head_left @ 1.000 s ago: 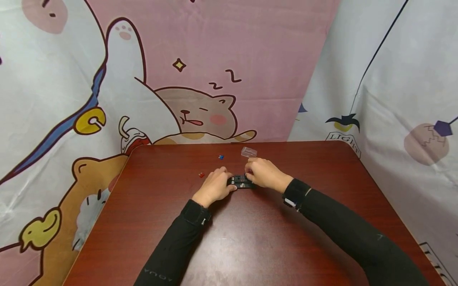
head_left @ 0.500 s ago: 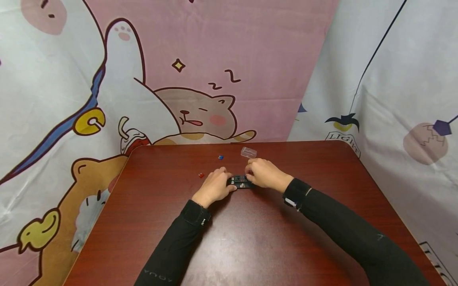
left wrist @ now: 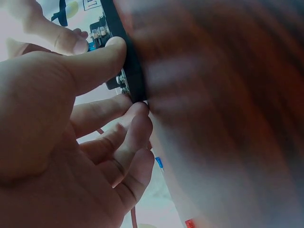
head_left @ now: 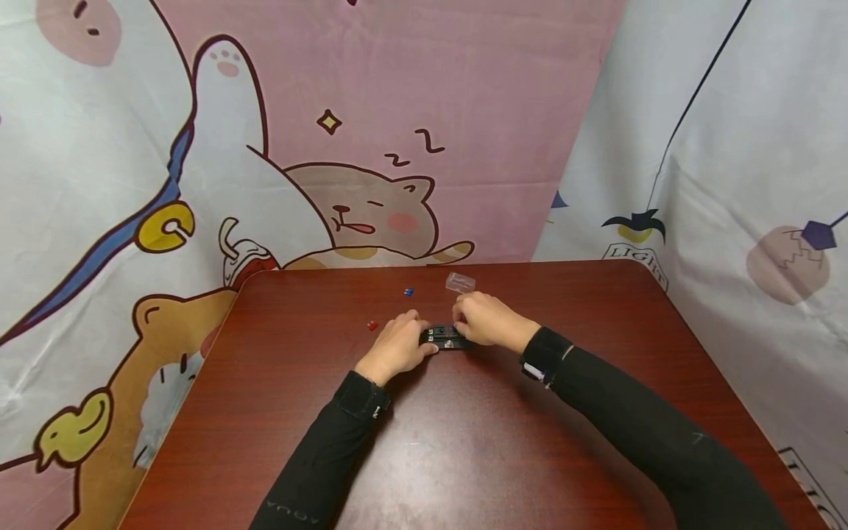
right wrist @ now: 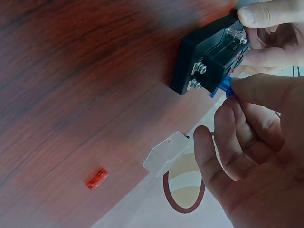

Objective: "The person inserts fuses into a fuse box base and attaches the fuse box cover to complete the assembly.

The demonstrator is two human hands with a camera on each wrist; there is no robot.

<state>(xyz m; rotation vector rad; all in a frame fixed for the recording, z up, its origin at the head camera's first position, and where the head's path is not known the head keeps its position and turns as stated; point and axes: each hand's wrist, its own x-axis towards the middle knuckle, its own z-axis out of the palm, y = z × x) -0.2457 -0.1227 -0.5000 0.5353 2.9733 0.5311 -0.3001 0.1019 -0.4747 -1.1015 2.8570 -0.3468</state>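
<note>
A black fuse block (head_left: pixel 445 337) with metal screw terminals is on the table between both hands. My left hand (head_left: pixel 396 346) grips its left end, with the thumb on the near edge and fingers at the far side. My right hand (head_left: pixel 492 321) is at the block's right end. In the right wrist view its thumb and forefinger pinch a small blue blade fuse (right wrist: pixel 224 85) at the block's socket face. How far the fuse sits in its slot is hidden by the fingers. The same blue fuse (left wrist: pixel 91 46) peeks out in the left wrist view.
Beyond the hands lies a clear plastic cover (head_left: pixel 460 283). Left of it is another blue fuse (head_left: pixel 408 292), and a red fuse (head_left: pixel 372 325) lies beside my left hand. Another view, the right wrist's, has a red piece (right wrist: pixel 97 178) on the brown table (head_left: pixel 424 456). A printed cloth (head_left: pixel 464 110) hangs behind.
Both hands keep their place on the fuse block and the blue fuse. Only my right wrist and forearm shift very slightly to the left and up.
</note>
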